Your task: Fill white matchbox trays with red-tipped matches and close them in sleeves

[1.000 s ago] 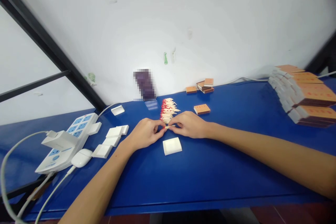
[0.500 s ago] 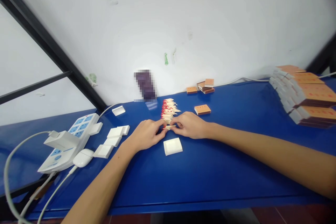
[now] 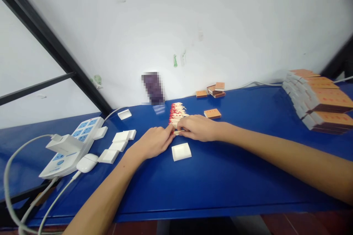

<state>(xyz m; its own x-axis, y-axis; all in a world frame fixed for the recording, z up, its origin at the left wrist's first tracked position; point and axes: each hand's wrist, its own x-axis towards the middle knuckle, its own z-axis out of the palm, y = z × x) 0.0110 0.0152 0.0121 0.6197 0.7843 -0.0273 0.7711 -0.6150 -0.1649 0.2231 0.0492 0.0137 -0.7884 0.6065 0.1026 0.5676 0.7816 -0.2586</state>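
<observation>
A long pile of red-tipped matches (image 3: 177,114) lies on the blue table (image 3: 220,180). At its near end my left hand (image 3: 157,140) pinches the red-head side of a few matches, fingers closed. My right hand (image 3: 197,127) grips the pale stick ends of the same matches between thumb and fingers. How many they hold is hidden by the fingers. Just in front of both hands sits an open white matchbox tray (image 3: 181,152), with nothing seen inside it.
Several white trays (image 3: 120,137) and a charging earphone case (image 3: 87,163) lie left, beside a power strip (image 3: 85,132). Orange matchboxes (image 3: 212,114) sit behind my right hand, with a large matchbox stack (image 3: 328,99) far right. A pixelated dark object (image 3: 153,88) leans on the wall.
My left fingers have drawn closer together around the match heads. The right hand's fingers have curled further over the sticks. The trays and boxes stay where they were.
</observation>
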